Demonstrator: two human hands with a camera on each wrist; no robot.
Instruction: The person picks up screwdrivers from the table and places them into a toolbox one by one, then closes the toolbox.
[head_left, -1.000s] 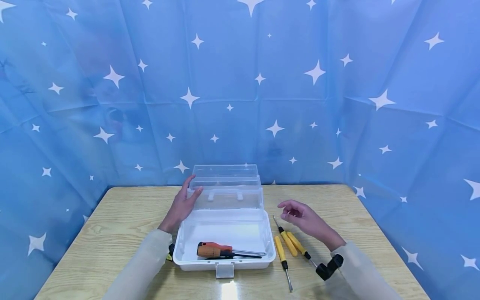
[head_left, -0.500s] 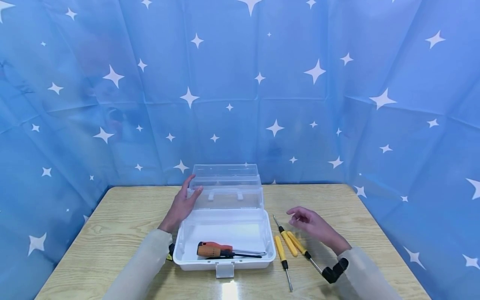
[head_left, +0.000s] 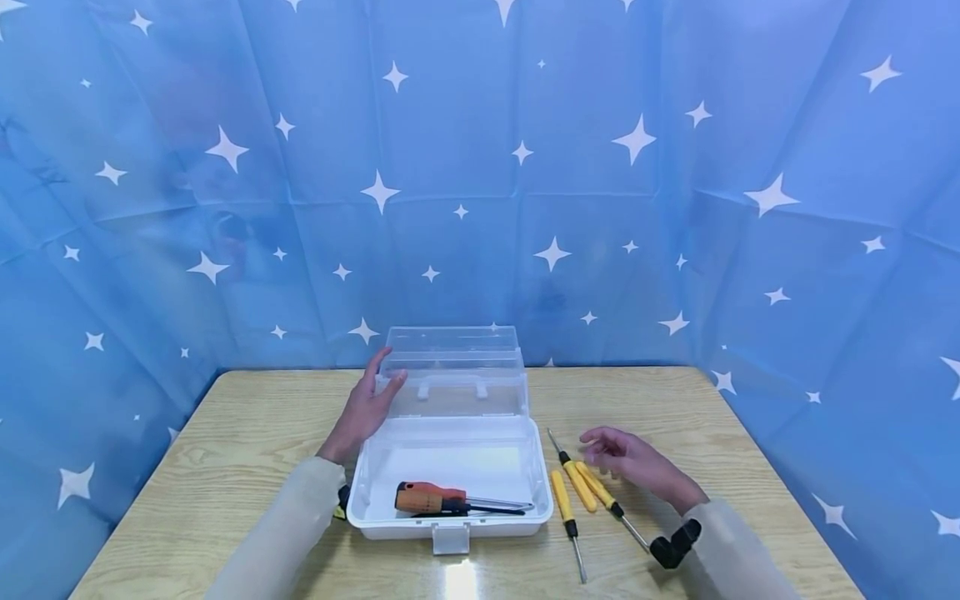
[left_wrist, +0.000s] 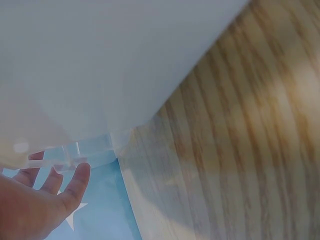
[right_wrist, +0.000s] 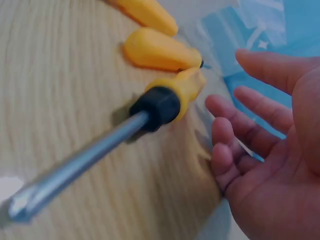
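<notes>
My left hand (head_left: 365,417) holds the left side of the clear toolbox lid (head_left: 465,398), which stands raised behind the white box (head_left: 450,531). In the left wrist view the thumb and fingers (left_wrist: 77,182) lie along the lid's edge. Inside the box, near its front wall, are an orange-handled screwdriver (head_left: 420,500) and a red-handled screwdriver (head_left: 442,490). My right hand (head_left: 633,460) hangs loosely curled with nothing in it, close to the yellow screwdrivers. Right of the box lie three of these: one nearest it (head_left: 561,496), a middle one (head_left: 583,487) and one with its shaft toward me (head_left: 596,483).
A wooden table (head_left: 262,442) carries everything. Behind and at both sides hangs a blue curtain (head_left: 465,250) with white stars. A clear latch (head_left: 451,540) hangs at the box's front. A yellow-and-black thing (head_left: 340,510) peeks out beside the left wrist.
My right hand has moved right and toward me, away from the box and down beside the yellow screwdrivers. The left hand, the box and the screwdrivers stay where they were.
</notes>
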